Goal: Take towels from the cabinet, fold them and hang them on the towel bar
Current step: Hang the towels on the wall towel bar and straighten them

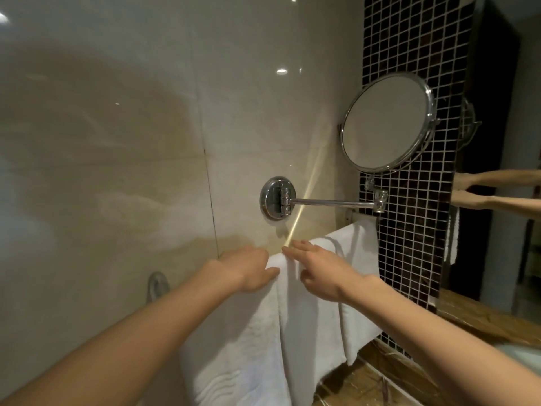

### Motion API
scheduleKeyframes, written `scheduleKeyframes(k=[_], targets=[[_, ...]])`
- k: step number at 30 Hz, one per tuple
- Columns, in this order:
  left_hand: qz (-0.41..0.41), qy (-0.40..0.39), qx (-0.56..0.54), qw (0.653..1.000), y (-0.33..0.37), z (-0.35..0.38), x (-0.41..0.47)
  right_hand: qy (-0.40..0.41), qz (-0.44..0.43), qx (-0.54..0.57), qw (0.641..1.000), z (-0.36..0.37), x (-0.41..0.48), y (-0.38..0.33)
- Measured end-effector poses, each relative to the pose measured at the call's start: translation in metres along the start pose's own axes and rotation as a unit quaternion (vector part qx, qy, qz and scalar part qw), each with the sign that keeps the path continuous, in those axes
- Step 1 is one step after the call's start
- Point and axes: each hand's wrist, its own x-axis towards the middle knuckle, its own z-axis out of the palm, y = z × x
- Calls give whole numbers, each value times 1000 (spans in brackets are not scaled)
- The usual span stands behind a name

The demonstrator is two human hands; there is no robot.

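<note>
White towel hangs folded over the towel bar at 6 o'clock, the bar itself hidden beneath it. Left hand curls over the top edge, thumb in front, gripping the cloth. Right hand lies on the fold with fingers straight, holding nothing. A second towel hangs just beside it at 4 o'clock. Hanging looks nearly done, with only straightening left. Whether more towels wait in the cabinet cannot be told. Behind is glossy cream wall tile. A round chrome mirror sits at 2 o'clock, dark mosaic tile at 3, brown stone counter at 5.
</note>
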Motion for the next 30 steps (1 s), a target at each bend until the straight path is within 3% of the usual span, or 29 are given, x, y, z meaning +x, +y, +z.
scheduleKeyframes(k=[8, 15, 22, 27, 30], targets=[[-1, 43, -25, 999, -2, 14, -10, -11, 9, 2, 1000, 8, 1, -2], [18, 89, 69, 994, 4, 18, -21, -11, 20, 14, 1000, 17, -1, -2], [23, 104, 69, 992, 4, 20, -24, -35, 42, 5, 999, 14, -2, -10], [12, 107, 39, 993, 8, 10, -32, -57, 58, 17, 997, -4, -14, -24], [22, 156, -60, 986, 10, 6, -46, -19, 73, 64, 995, -11, -33, -33]])
